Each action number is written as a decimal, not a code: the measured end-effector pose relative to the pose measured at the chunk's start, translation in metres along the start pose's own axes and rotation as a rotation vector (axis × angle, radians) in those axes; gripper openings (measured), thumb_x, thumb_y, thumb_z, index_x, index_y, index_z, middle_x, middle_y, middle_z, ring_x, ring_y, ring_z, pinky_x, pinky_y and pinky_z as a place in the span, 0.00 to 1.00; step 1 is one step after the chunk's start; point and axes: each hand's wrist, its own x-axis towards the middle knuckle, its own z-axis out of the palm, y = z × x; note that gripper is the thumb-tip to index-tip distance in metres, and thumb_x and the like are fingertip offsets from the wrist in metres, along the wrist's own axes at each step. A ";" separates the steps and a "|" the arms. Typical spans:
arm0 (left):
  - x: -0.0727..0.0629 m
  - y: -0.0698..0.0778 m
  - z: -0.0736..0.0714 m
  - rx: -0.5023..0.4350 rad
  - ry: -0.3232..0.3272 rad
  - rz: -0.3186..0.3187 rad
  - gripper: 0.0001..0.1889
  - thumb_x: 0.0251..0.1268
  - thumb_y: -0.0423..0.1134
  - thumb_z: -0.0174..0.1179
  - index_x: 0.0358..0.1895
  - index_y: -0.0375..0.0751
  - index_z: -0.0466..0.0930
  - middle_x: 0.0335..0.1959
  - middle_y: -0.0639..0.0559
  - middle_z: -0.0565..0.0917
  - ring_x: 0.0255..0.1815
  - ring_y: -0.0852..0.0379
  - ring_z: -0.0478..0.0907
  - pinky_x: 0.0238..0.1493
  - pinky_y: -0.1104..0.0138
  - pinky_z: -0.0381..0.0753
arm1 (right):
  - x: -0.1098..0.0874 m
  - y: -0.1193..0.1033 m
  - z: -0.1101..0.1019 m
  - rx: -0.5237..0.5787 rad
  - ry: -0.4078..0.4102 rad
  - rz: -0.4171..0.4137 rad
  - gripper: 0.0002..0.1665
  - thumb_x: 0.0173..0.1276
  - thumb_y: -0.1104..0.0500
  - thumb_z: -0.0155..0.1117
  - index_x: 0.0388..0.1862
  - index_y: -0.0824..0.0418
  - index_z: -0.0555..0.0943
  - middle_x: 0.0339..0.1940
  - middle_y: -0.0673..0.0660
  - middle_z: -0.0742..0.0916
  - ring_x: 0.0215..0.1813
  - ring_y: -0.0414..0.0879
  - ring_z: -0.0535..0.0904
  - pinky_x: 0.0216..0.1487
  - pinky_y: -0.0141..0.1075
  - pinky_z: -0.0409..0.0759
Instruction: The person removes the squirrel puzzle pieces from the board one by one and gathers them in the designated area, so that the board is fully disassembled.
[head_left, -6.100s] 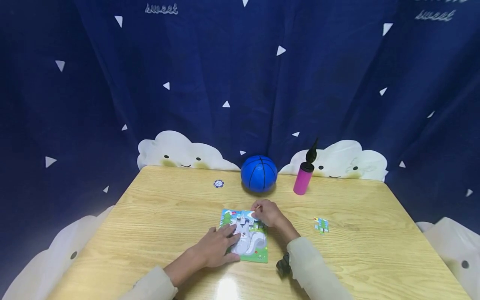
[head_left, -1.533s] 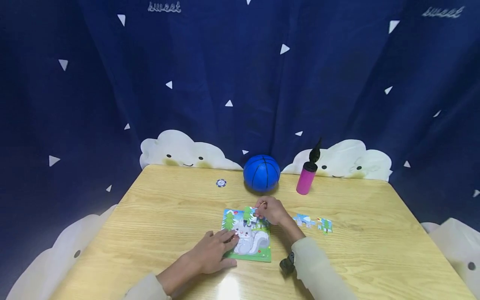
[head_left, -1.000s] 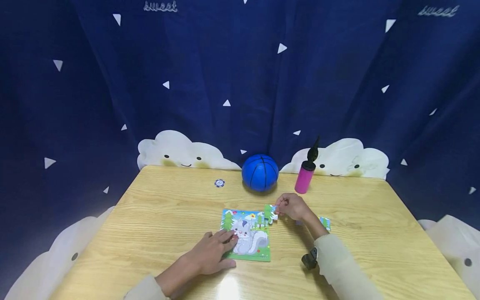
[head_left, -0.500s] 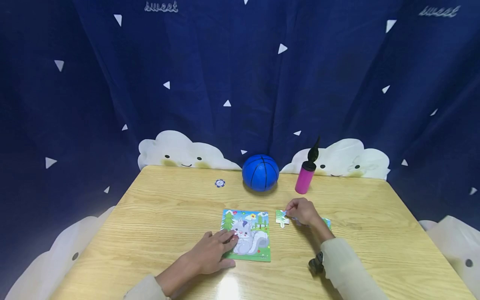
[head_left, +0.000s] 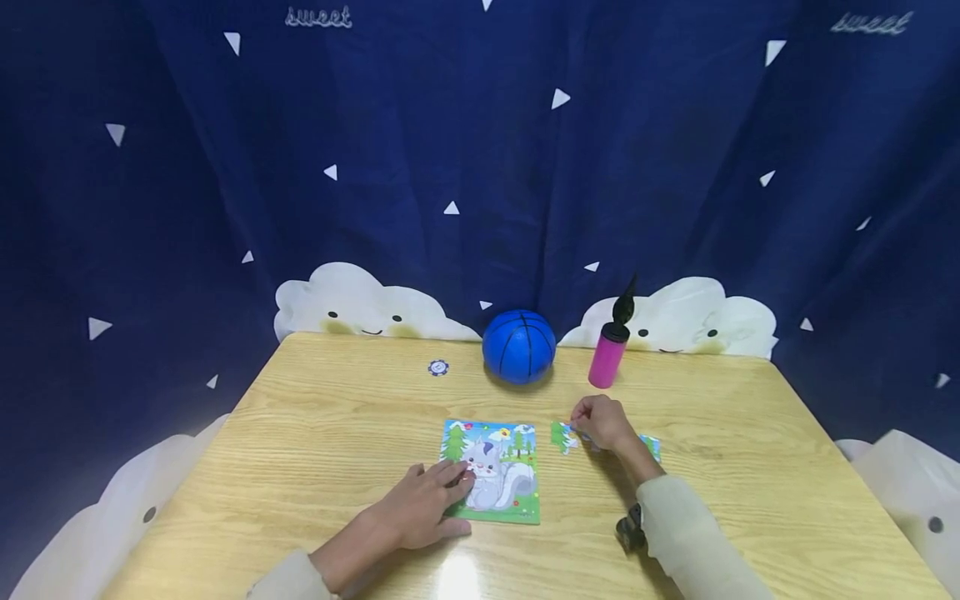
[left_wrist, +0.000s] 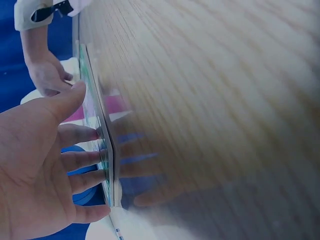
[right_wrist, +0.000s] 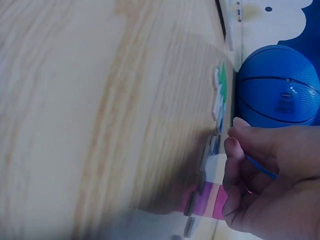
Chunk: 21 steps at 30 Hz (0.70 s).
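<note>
A square jigsaw puzzle (head_left: 498,498) with a grey squirrel picture lies near the middle of the table. My left hand (head_left: 423,506) rests on its left part with fingers spread, and hides some of the picture. To the right of the board, my right hand (head_left: 606,423) has thumb and forefinger together at the corner of a puzzle piece (head_left: 560,436) with a green tree on it. That piece lies low at the table; the pinched corner is hidden by the fingertips. More puzzle pieces (head_left: 651,446) lie beneath and beyond the right hand, partly covered by it.
Behind the board sits a blue basketball (head_left: 519,347). A pink pump (head_left: 607,358) with a black top stands to its right. A blue-and-white poker chip (head_left: 438,367) lies left of the ball. The wooden table (head_left: 337,417) ends at a dark blue curtain (head_left: 405,167).
My right hand has carried the tree piece from above the board rightward and down to the table, where the piece has turned a little. My left hand stays on the board.
</note>
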 end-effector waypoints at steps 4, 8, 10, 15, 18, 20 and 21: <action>-0.001 0.000 -0.001 -0.016 -0.007 0.001 0.36 0.65 0.64 0.48 0.70 0.46 0.63 0.73 0.44 0.63 0.73 0.44 0.61 0.64 0.43 0.66 | -0.001 -0.006 -0.001 0.009 0.024 -0.034 0.03 0.62 0.64 0.64 0.29 0.63 0.82 0.23 0.52 0.83 0.26 0.40 0.73 0.28 0.29 0.72; -0.001 0.000 -0.002 -0.036 -0.008 0.011 0.36 0.65 0.64 0.48 0.70 0.45 0.63 0.72 0.43 0.63 0.73 0.41 0.59 0.65 0.41 0.64 | -0.003 -0.012 0.001 0.042 0.015 -0.064 0.03 0.60 0.64 0.66 0.28 0.63 0.82 0.23 0.52 0.83 0.26 0.40 0.72 0.26 0.30 0.71; 0.000 0.001 -0.004 -0.034 0.003 0.022 0.36 0.65 0.63 0.48 0.70 0.45 0.64 0.72 0.42 0.63 0.73 0.40 0.59 0.65 0.40 0.64 | -0.005 -0.015 0.003 0.043 0.010 -0.077 0.03 0.60 0.63 0.67 0.27 0.61 0.83 0.22 0.51 0.82 0.26 0.40 0.71 0.26 0.30 0.70; 0.003 0.007 -0.008 -0.052 -0.003 0.028 0.35 0.65 0.63 0.49 0.69 0.46 0.66 0.73 0.43 0.62 0.74 0.40 0.58 0.66 0.40 0.63 | -0.012 -0.026 0.010 0.067 -0.037 -0.117 0.03 0.59 0.63 0.68 0.27 0.61 0.83 0.20 0.49 0.81 0.25 0.38 0.71 0.27 0.29 0.69; 0.005 0.012 -0.009 -0.080 -0.029 0.027 0.35 0.65 0.63 0.49 0.70 0.48 0.65 0.74 0.45 0.61 0.74 0.43 0.56 0.67 0.41 0.62 | -0.016 -0.033 0.014 0.100 -0.087 -0.143 0.03 0.60 0.63 0.67 0.28 0.62 0.83 0.20 0.49 0.81 0.25 0.38 0.72 0.26 0.28 0.70; 0.006 0.015 -0.007 -0.079 -0.036 0.039 0.35 0.65 0.64 0.48 0.70 0.49 0.64 0.74 0.45 0.60 0.75 0.44 0.56 0.67 0.41 0.62 | -0.020 -0.037 0.016 0.125 -0.125 -0.159 0.02 0.60 0.63 0.67 0.29 0.62 0.83 0.21 0.49 0.81 0.24 0.38 0.72 0.25 0.28 0.70; 0.007 0.016 -0.006 -0.070 -0.034 0.048 0.35 0.65 0.64 0.48 0.70 0.50 0.63 0.74 0.46 0.60 0.75 0.44 0.56 0.67 0.42 0.63 | -0.021 -0.038 0.018 0.130 -0.136 -0.174 0.02 0.60 0.63 0.67 0.29 0.62 0.83 0.21 0.50 0.81 0.24 0.38 0.71 0.25 0.28 0.69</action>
